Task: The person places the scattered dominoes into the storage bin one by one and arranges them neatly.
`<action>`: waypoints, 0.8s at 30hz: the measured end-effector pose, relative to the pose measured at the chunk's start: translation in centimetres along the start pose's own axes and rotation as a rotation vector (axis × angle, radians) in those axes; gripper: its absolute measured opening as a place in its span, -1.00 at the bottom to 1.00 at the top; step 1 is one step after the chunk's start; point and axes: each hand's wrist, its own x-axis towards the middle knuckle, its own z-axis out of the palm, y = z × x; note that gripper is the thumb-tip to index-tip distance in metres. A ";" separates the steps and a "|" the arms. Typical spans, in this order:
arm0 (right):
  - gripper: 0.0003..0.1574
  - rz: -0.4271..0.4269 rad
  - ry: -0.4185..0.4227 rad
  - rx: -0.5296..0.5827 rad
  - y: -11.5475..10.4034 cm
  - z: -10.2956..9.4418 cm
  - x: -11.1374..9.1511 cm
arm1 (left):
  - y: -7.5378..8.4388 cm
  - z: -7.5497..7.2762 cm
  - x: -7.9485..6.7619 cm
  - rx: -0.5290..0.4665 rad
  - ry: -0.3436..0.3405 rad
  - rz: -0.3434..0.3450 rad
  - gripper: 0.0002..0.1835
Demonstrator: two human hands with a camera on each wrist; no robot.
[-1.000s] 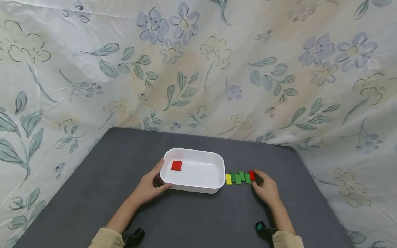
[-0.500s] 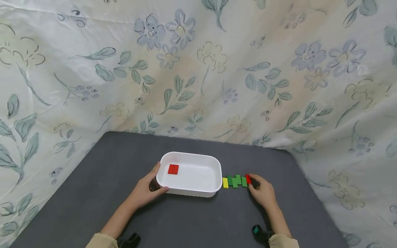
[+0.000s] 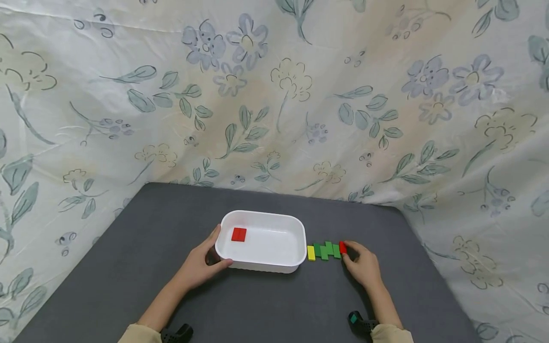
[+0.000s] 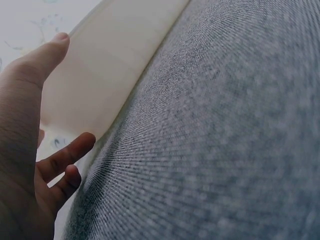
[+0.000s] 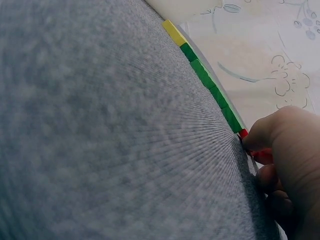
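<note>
My left hand (image 3: 200,261) holds the left end of a white plastic tub (image 3: 261,269), thumb at its front wall and fingers round its left side. In the left wrist view, the thumb (image 4: 52,55) lies against the pale tub wall (image 4: 100,75). Inside the tub lie red blocks (image 3: 238,234), edge to edge. My right hand (image 3: 363,267) pinches a red block (image 3: 342,247) at the right end of a row on the table. The right wrist view shows this red block (image 5: 262,155) partly hidden by the thumb. Several green blocks (image 3: 324,252) and a yellow block (image 3: 311,253) form the row.
The row of blocks begins close beside the tub's right end. A dark grey cloth covers the table (image 3: 274,309). Behind and at both sides hangs a pale flowered curtain (image 3: 274,109). Each wrist wears a black device (image 3: 362,323).
The head view has tipped and shifted slightly. Thumb and fingers of my right hand have closed in on the red block, which looks narrower now. The left hand stays on the tub.
</note>
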 end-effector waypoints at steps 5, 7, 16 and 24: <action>-0.49 -0.006 0.015 -0.013 0.0 0.1 0.2 | 0.0 0.0 0.0 -0.005 0.004 0.007 0.16; -0.50 -0.003 0.013 -0.010 0.1 0.1 0.3 | 0.0 0.0 -0.1 -0.010 0.004 0.008 0.17; -0.51 -0.019 0.039 0.050 0.4 0.0 -0.3 | -0.1 0.4 -0.2 -0.048 -0.008 0.023 0.15; -0.53 -0.055 0.107 0.133 -0.4 -0.1 -0.3 | -0.3 0.1 -0.2 -0.044 0.002 0.014 0.15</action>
